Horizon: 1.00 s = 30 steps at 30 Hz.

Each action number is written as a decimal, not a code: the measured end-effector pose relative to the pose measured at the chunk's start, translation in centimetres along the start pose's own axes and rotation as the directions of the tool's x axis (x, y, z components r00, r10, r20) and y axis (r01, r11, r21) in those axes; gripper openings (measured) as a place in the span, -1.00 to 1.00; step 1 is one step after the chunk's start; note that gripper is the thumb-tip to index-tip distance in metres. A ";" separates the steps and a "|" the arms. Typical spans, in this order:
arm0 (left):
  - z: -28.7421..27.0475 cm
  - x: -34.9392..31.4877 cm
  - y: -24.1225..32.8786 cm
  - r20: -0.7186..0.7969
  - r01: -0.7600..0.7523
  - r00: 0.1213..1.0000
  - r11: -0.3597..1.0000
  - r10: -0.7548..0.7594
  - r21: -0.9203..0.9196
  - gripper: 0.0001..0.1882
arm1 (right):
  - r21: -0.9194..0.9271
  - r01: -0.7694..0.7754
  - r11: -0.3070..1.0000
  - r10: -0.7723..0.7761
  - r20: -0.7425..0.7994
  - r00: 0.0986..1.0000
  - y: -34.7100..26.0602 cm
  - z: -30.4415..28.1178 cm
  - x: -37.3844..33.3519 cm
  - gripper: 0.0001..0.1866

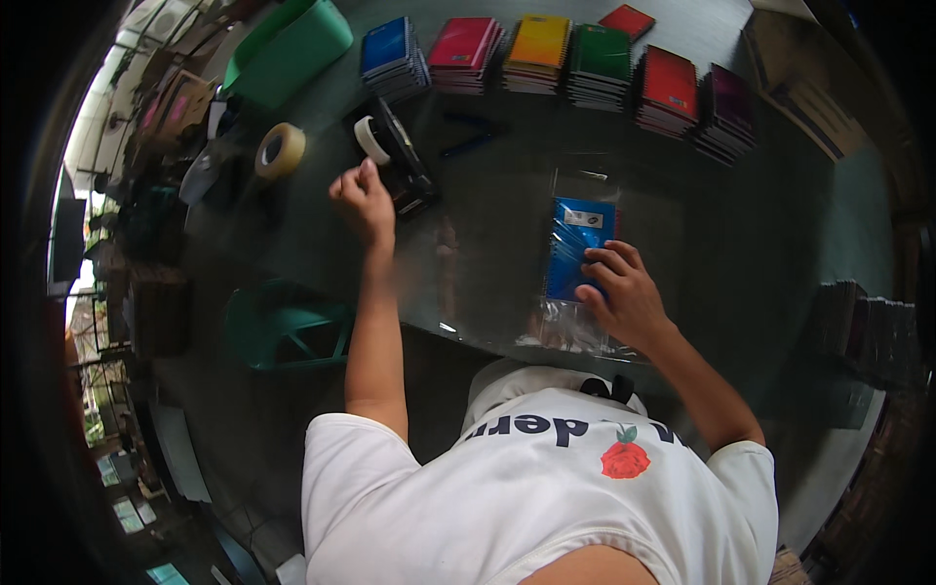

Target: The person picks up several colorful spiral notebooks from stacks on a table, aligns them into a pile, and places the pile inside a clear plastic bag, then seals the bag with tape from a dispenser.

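My left hand [365, 203] is raised beside a black tape dispenser [417, 183] that carries a roll of clear tape [371, 140]. Its fingers are curled together; whatever they pinch, if anything, is too small to make out. On the dark table a blue spiral notebook [567, 244] lies inside a clear plastic bag [575, 327], whose loose end crumples toward me. A white label sits on the upper part of the notebook. My right hand [627, 297] rests on the notebook's right side, fingers apart and bent over the plastic.
Along the far edge stand stacks of spiral notebooks, among them blue [387, 49], yellow [538, 41] and red ones [670, 83]. A green bin [288, 49], a large tape roll [281, 151] and dark pliers-like tool [471, 134] lie left. A green stool [288, 327] stands beside the table.
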<state>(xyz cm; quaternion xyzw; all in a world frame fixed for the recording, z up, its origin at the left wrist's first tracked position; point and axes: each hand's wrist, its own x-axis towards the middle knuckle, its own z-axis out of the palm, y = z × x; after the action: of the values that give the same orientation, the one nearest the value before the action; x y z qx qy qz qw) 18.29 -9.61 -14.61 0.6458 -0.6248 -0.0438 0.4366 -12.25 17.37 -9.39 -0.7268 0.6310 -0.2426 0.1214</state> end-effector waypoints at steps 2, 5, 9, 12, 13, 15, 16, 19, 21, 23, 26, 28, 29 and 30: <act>-1.4 -1.9 2.1 0.323 0.535 0.837 0.785 -0.441 -0.313 -0.68 | 0.069 -0.042 0.997 0.040 0.029 0.999 0.7 -0.6 0.4 -0.67; -0.8 -1.9 1.9 0.146 0.128 0.985 0.945 -0.087 -0.300 -0.63 | 0.161 -0.163 0.973 0.144 0.126 0.982 0.8 -0.8 1.9 -0.77; -3.2 -5.7 6.2 0.384 0.565 0.825 0.584 -0.415 -0.583 -0.70 | -0.117 -0.097 0.988 0.110 0.113 0.987 1.2 -0.8 2.0 -0.74; -4.6 -6.6 4.0 0.554 0.657 0.718 0.675 -0.422 -0.336 -0.78 | -0.131 -0.094 0.987 0.104 0.072 0.992 1.7 -0.3 1.5 -0.46; -5.5 -5.2 2.7 0.512 0.335 0.820 0.940 -0.257 -0.064 -0.81 | -0.135 -0.099 0.986 0.105 0.035 0.994 1.8 -0.1 1.6 -0.34; -6.7 -3.3 2.3 0.651 -0.178 0.748 0.907 -0.127 0.381 -0.81 | -0.102 -0.142 0.985 0.145 0.020 0.989 2.5 0.2 1.5 -0.12; -6.5 -3.8 5.2 0.720 -0.172 0.693 0.961 -0.037 0.215 -0.79 | -0.067 -0.180 0.981 0.183 0.044 0.982 3.1 0.4 1.4 -0.03; -5.3 -7.8 14.4 0.844 -0.041 0.488 0.972 0.223 -0.233 -0.72 | 0.007 -0.229 0.973 0.228 0.074 0.971 3.3 0.3 1.9 0.10; -2.8 -11.1 18.8 0.898 -0.096 0.323 0.954 0.299 -0.283 -0.69 | 0.024 -0.231 0.973 0.228 0.085 0.970 3.3 0.4 1.7 0.12; -0.5 -13.0 21.2 0.914 -0.299 0.281 0.932 0.292 -0.206 -0.65 | 0.027 -0.214 0.977 0.211 0.076 0.974 3.5 0.6 1.8 0.13; 1.0 -13.8 22.3 0.902 -0.406 0.345 0.907 0.261 -0.107 -0.56 | -0.010 -0.220 0.975 0.220 0.101 0.970 3.1 0.1 1.9 0.12; 0.4 -12.5 22.5 0.899 -0.449 0.386 0.894 0.207 -0.014 -0.47 | 0.091 -0.228 0.969 0.233 -0.040 0.972 3.6 0.4 1.2 0.10; 0.5 -11.9 21.2 0.881 -0.359 0.440 0.933 0.173 -0.004 -0.36 | 0.143 -0.214 0.966 0.232 -0.117 0.966 3.7 0.7 1.2 0.09; 0.8 -11.9 18.9 0.873 -0.225 0.462 0.973 0.157 -0.056 -0.34 | 0.398 -0.364 0.842 0.417 -0.054 0.907 3.7 0.9 1.1 0.09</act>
<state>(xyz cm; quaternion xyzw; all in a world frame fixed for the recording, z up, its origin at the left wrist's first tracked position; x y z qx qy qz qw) 0.73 3.09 -9.20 0.4745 -0.8285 -0.2948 0.0397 -14.86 15.57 -11.75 -0.5266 0.7139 -0.3797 0.2624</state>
